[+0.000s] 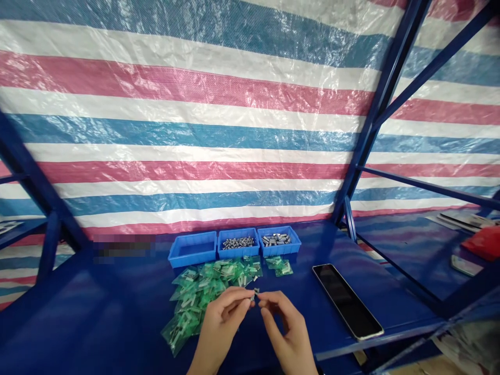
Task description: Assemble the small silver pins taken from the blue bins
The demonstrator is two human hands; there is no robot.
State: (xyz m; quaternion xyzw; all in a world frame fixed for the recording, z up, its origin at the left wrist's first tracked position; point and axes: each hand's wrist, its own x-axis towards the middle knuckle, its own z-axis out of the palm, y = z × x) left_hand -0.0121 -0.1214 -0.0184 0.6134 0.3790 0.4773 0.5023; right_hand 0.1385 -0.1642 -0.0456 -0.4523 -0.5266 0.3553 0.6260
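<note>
Near the front of the blue table, my left hand [223,324] pinches a small metal part [255,293] between thumb and fingertips. My right hand [288,327] meets it from the other side, its curled fingertips at the part's right end. The part is too small to make out its exact kind. Just left of and beyond my hands lies a heap of small green-tinted clear plastic bags [211,284] with metal pieces in them. Two or three similar bags [282,266] lie apart, below the right bin.
Along the back stand an empty blue bin [192,262], a middle bin [238,253] of small metal pieces and a right bin [282,251] of larger ones. A dark-screened phone [347,302] lies right. Blue frame posts [371,125] and a striped tarp [203,138] border the table [128,312].
</note>
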